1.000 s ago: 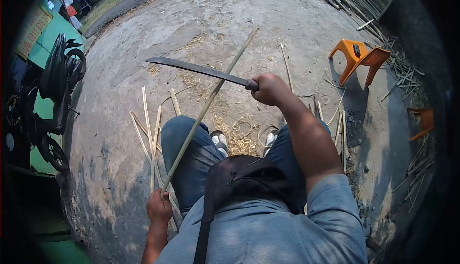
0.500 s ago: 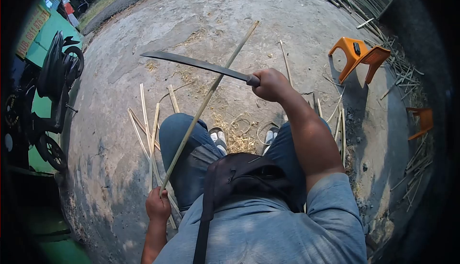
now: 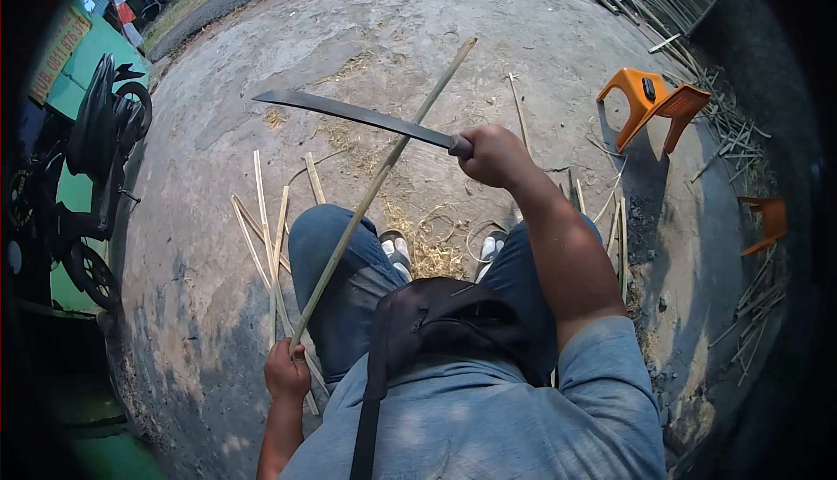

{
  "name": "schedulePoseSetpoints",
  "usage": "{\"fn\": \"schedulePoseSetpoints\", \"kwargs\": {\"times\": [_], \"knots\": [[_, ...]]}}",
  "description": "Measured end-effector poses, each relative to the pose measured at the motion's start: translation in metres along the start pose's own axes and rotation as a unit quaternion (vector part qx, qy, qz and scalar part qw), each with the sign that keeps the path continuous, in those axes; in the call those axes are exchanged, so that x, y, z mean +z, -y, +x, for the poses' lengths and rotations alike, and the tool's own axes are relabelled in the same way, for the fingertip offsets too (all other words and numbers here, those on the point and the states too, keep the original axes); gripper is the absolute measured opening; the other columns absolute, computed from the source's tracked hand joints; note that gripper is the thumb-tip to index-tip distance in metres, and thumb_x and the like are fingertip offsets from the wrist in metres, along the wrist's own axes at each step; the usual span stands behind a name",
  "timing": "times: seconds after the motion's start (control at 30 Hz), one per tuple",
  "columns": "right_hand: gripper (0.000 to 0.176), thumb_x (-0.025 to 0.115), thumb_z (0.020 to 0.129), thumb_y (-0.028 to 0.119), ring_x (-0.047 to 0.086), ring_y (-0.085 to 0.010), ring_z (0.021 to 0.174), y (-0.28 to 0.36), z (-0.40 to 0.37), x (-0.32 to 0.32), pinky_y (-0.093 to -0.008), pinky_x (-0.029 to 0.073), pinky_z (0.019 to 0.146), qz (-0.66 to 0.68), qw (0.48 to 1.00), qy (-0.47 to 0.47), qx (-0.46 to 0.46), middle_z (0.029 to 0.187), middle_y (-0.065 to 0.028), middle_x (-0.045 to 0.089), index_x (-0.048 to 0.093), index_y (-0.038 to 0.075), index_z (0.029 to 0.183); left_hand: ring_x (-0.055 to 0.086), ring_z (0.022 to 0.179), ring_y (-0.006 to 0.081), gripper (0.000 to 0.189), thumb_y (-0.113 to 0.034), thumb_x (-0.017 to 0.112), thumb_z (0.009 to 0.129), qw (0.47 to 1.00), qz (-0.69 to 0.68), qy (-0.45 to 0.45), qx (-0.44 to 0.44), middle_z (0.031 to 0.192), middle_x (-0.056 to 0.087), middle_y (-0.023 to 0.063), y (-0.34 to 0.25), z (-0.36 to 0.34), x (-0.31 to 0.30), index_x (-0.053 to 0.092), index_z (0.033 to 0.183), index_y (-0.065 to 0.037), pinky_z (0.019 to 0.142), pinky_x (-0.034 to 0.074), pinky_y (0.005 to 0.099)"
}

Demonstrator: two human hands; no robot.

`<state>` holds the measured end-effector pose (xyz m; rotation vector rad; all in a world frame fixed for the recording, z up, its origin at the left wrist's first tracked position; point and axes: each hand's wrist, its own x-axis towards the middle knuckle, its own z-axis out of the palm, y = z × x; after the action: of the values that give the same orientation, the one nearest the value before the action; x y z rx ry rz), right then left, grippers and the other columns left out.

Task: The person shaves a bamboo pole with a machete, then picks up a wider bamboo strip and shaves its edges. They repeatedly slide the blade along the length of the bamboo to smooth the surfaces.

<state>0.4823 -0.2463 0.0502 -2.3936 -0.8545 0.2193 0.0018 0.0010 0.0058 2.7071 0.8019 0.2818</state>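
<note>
My right hand (image 3: 494,156) is closed round the handle of a machete (image 3: 349,112), whose long dark blade points left. The blade crosses over a long bamboo strip (image 3: 357,214) in its upper half. Beside my left knee, my left hand (image 3: 287,370) grips the strip's lower end. From there the strip slants up and to the right, past my thigh, its far tip out over the ground. Several split bamboo strips (image 3: 281,236) lie beyond my left hand, by my left leg.
Pale shavings (image 3: 438,253) lie between my feet. An orange plastic chair (image 3: 641,109) with a small black object on it stands at the right. A motorcycle (image 3: 96,175) is parked at the left. Bamboo scraps (image 3: 741,140) are heaped along the right edge, with longer poles at the top right.
The bamboo strip's far tip has shifted very slightly to the right. The machete and both hands are almost where they were.
</note>
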Motion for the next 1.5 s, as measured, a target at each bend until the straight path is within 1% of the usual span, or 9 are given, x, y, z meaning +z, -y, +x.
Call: {"fn": "schedulePoseSetpoints", "kwargs": {"times": [0.27,0.4,0.5,0.63,0.73,1.0,1.17,1.33,1.5], "knots": [[0.017,0.067,0.087,0.021,0.074,-0.035,0.093,0.013,-0.008,0.001,-0.0479,0.058,0.084,0.012,0.999,0.032,0.036,0.095,-0.014,0.076,0.078,0.018,0.099,0.062,0.084,0.0497,0.059,-0.054,0.043,0.109,1.0,-0.004,0.013,0.0,0.089,0.065,0.0233,0.001,-0.001,0.0,0.066,0.102,0.0,0.072,0.049,0.0563],[0.01,0.07,0.082,0.021,0.072,-0.039,0.087,0.026,-0.021,0.006,-0.0515,0.057,0.079,-0.074,0.994,0.027,-0.081,0.085,-0.0152,0.073,0.073,0.013,0.088,0.062,0.083,0.0498,0.061,-0.056,0.041,0.109,1.0,-0.002,-0.004,-0.001,0.09,0.065,0.0232,-0.002,0.002,0.004,0.067,0.103,0.0,0.072,0.049,0.0564],[0.01,0.07,0.082,0.021,0.071,-0.0388,0.087,0.014,-0.012,0.006,-0.0512,0.057,0.08,-0.089,0.993,0.014,-0.082,0.086,-0.0151,0.073,0.073,0.013,0.088,0.063,0.083,0.0497,0.062,-0.056,0.041,0.109,1.0,-0.005,-0.017,0.006,0.09,0.065,0.023,0.002,0.001,0.006,0.067,0.103,0.0,0.071,0.049,0.0564],[0.012,0.071,0.085,0.02,0.071,-0.0396,0.078,-0.01,0.009,0.005,-0.0485,0.056,0.072,0.002,0.999,-0.031,0.01,0.082,-0.018,0.073,0.077,0.013,0.094,0.063,0.084,0.0496,0.062,-0.056,0.042,0.109,1.0,0.0,-0.002,-0.009,0.089,0.065,0.0229,-0.001,0.001,0.002,0.067,0.105,0.001,0.072,0.049,0.0561],[0.02,0.068,0.085,0.021,0.074,-0.0366,0.087,-0.005,0.006,0.004,-0.048,0.059,0.08,-0.025,0.999,-0.033,0.015,0.089,-0.0145,0.076,0.081,0.021,0.101,0.063,0.084,0.0495,0.062,-0.056,0.042,0.109,1.0,0.002,-0.011,-0.002,0.089,0.065,0.0229,0.005,-0.002,0.005,0.067,0.105,0.001,0.072,0.049,0.0557],[0.013,0.071,0.081,0.024,0.073,-0.0332,0.09,0.024,-0.019,0.009,-0.0484,0.058,0.08,-0.13,0.982,0.012,-0.133,0.09,-0.011,0.075,0.075,0.017,0.092,0.063,0.084,0.0494,0.063,-0.056,0.042,0.109,1.0,-0.02,-0.012,0.002,0.088,0.064,0.0229,0.003,0.003,0.009,0.068,0.105,0.0,0.072,0.049,0.0552],[0.012,0.069,0.084,0.021,0.074,-0.0355,0.084,-0.008,0.01,-0.004,-0.0474,0.059,0.079,-0.027,1.0,-0.011,0.01,0.087,-0.0123,0.076,0.078,0.018,0.092,0.063,0.084,0.0494,0.062,-0.056,0.042,0.109,1.0,-0.023,0.015,-0.005,0.089,0.065,0.0228,0.008,0.003,0.005,0.068,0.105,0.0,0.072,0.05,0.055],[0.009,0.069,0.086,0.018,0.071,-0.0383,0.079,-0.01,0.003,0.005,-0.0478,0.055,0.071,0.012,0.996,-0.087,-0.032,0.081,-0.0162,0.072,0.075,0.014,0.092,0.064,0.084,0.0498,0.061,-0.056,0.043,0.109,1.0,-0.012,-0.012,-0.003,0.089,0.066,0.0224,0.014,-0.002,0.009,0.069,0.104,-0.001,0.071,0.05,0.0549],[0.009,0.073,0.08,0.019,0.07,-0.0377,0.079,0.013,-0.018,0.004,-0.0507,0.056,0.071,-0.064,0.989,-0.045,-0.123,0.081,-0.0135,0.071,0.073,0.014,0.087,0.064,0.085,0.0502,0.062,-0.056,0.043,0.108,1.0,-0.029,0.008,-0.006,0.09,0.067,0.023,0.008,0.001,0.012,0.068,0.104,0.001,0.072,0.05,0.0553]]}}
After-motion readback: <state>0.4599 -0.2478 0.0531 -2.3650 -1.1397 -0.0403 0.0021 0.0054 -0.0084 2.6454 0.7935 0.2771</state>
